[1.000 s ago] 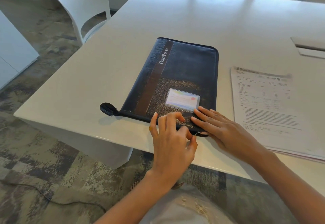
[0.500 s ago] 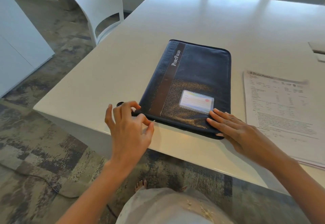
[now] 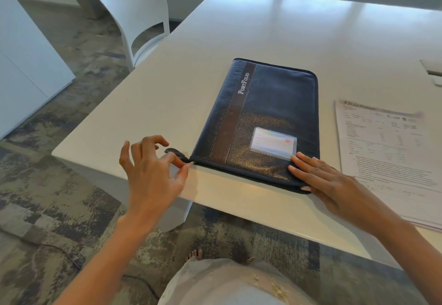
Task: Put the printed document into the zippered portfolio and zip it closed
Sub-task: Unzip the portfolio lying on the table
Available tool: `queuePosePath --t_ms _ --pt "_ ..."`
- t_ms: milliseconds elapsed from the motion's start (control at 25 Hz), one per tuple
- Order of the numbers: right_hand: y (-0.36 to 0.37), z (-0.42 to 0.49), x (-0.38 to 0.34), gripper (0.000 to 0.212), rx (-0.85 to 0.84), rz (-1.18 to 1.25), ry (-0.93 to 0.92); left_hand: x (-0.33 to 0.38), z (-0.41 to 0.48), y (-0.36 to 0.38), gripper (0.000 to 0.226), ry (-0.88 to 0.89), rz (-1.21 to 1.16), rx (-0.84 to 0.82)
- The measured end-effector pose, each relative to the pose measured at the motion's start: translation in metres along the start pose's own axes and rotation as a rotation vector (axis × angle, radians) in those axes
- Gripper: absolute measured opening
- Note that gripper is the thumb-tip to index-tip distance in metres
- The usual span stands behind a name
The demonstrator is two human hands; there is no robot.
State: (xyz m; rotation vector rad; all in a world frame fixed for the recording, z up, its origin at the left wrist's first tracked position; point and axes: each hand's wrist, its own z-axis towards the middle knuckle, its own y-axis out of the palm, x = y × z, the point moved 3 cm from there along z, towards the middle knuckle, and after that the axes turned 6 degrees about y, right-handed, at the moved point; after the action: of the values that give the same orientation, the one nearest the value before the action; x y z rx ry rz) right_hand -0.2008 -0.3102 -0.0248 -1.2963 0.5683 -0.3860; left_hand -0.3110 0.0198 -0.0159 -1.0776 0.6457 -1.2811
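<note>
One dark portfolio (image 3: 263,118) lies near the white table (image 3: 287,29) front edge. Left hand (image 3: 153,173) pinches its zipper pull (image 3: 191,162) at the corner; right hand (image 3: 327,180) presses flat, open. Printed document (image 3: 387,146) lies just right, outside.

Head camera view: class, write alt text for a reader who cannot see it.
A left hand pinches the zipper pull at the near-left corner of a dark portfolio on a white table; the right hand presses its near-right corner. A printed document lies outside, to its right.
</note>
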Motion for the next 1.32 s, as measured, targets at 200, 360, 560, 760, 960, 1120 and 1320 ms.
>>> queuePosePath --t_ms 200,360,560,760,960,1120,1320 --pt "0.0 0.0 0.001 0.05 -0.013 0.032 0.039 -0.013 -0.002 -0.004 0.019 0.034 0.006 -0.006" --pt "0.002 -0.001 0.001 0.05 -0.024 0.049 0.07 -0.037 0.0 -0.01 0.018 0.03 0.006 0.006" --pt "0.002 -0.003 0.002 0.049 -0.043 0.053 0.073 -0.035 0.015 -0.004 0.02 0.073 0.024 -0.04" --pt "-0.001 -0.002 -0.002 0.055 -0.094 0.261 0.169 -0.038 0.025 0.0 0.026 0.077 -0.005 -0.154" --pt "-0.01 0.008 -0.001 0.044 0.194 0.425 0.467 -0.02 0.045 0.003 0.066 0.107 -0.13 -0.209" --pt "-0.008 0.022 0.006 0.039 0.343 0.242 0.82 0.029 0.057 0.016 0.081 0.333 -0.247 -0.233" --pt "-0.009 0.037 0.008 0.035 0.435 0.307 0.958 0.084 0.064 0.042 0.096 0.621 -0.258 -0.368"
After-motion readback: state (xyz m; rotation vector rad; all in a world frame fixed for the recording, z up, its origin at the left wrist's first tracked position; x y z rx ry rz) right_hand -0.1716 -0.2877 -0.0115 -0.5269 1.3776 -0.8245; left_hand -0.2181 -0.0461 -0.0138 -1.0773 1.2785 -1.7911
